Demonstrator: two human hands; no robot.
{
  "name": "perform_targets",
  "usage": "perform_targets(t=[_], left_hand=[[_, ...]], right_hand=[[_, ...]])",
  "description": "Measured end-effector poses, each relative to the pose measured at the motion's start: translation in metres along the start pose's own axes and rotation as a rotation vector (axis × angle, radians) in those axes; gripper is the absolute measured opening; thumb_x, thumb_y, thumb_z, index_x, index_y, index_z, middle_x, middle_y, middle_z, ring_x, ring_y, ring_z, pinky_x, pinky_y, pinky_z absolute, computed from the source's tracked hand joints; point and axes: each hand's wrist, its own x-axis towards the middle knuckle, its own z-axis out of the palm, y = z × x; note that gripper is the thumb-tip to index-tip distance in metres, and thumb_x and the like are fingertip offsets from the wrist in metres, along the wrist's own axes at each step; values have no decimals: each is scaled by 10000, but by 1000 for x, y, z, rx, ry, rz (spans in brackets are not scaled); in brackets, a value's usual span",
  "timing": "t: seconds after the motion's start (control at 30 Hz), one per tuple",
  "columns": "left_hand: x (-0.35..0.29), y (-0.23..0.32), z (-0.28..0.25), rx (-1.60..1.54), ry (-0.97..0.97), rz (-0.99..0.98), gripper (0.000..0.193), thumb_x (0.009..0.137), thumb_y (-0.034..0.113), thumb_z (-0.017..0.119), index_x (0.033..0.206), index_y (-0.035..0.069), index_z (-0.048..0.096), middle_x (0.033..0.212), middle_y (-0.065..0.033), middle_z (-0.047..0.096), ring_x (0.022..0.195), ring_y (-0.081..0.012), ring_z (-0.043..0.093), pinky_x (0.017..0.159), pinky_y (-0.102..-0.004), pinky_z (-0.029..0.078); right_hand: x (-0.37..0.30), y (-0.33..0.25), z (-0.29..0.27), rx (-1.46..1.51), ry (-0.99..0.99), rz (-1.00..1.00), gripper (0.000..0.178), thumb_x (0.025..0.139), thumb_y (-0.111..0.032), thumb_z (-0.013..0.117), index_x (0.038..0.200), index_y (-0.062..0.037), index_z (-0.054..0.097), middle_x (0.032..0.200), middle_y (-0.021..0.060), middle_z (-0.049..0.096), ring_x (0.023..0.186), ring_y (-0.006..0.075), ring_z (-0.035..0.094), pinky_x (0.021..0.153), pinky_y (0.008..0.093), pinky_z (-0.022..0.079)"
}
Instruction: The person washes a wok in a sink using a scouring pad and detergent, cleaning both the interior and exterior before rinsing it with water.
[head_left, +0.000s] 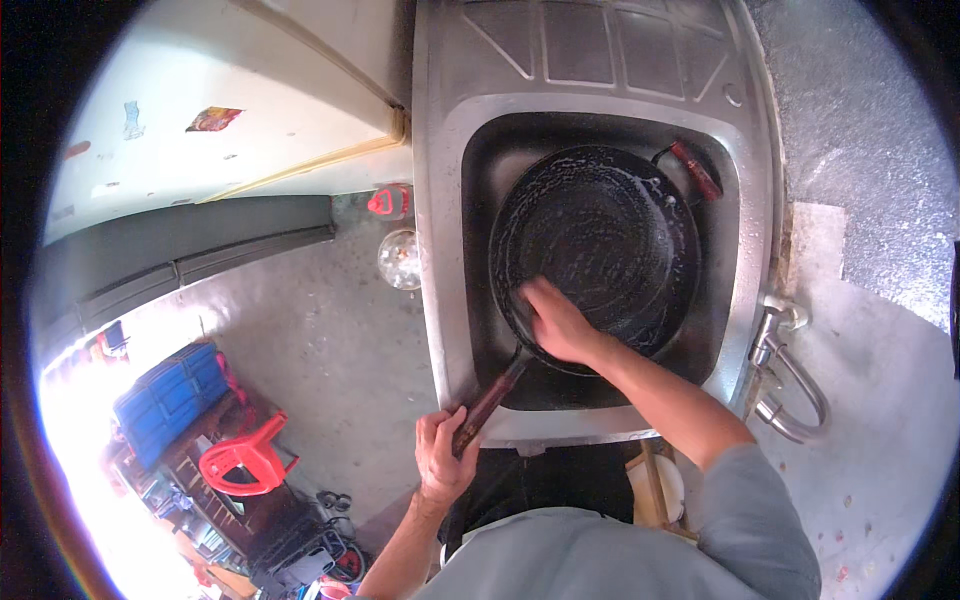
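Note:
A large black frying pan rests in the metal sink, its inside streaked with white suds. My left hand is closed around the pan's long dark-brown handle, which sticks out over the sink's near-left edge. Inside the pan, at the near-left wall, my right hand presses down with its fingers bent. Something dark seems to lie under those fingers, but blur and the black pan hide what it is. A short reddish-brown grip stands at the pan's far right side.
The steel sink rim surrounds the basin, with a ribbed drainboard beyond it. A curved tap is at the right. On the floor to the left are a red-capped bottle, a round strainer-like thing and a red plastic stool.

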Motion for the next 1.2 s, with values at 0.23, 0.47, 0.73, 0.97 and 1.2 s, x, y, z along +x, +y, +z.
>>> perform_targets(t=[0.23,0.47,0.73,0.97,1.2], left_hand=[[2,2,0,15,22,29,513,695,49,800,1181,18,637,1039,-162,574,953,-351,575,843,-449,499],[-2,1,-1,8,17,-19,509,700,61,801,1184,37,642,1052,-156,580,963,-348,578,848,-446,498],[0,1,-2,17,11,9,520,704,50,795,1197,35,630,1056,-165,579,954,-358,574,840,-452,495],[1,3,-2,-4,14,22,510,702,47,798,1182,28,628,1039,-167,573,951,-360,569,838,-456,490],[4,7,-1,35,11,20,513,705,74,810,1182,26,628,1033,-167,572,947,-360,570,844,-456,494]], right_hand=[[74,95,-117,-746,481,64,415,698,35,613,1103,-48,577,1134,170,565,1071,402,530,879,493,489],[-42,28,-40,-203,-315,298,478,763,46,591,1233,-12,531,1201,246,535,1183,420,515,926,523,477],[86,-23,-15,660,197,321,230,902,-111,582,1092,3,520,1055,164,537,954,267,545,861,418,439],[-37,8,-53,401,-470,388,308,804,-190,648,1070,-49,579,1036,120,567,1055,263,545,938,391,422],[132,6,-45,616,676,337,171,733,19,638,897,-17,608,865,71,645,831,192,586,757,338,477]])
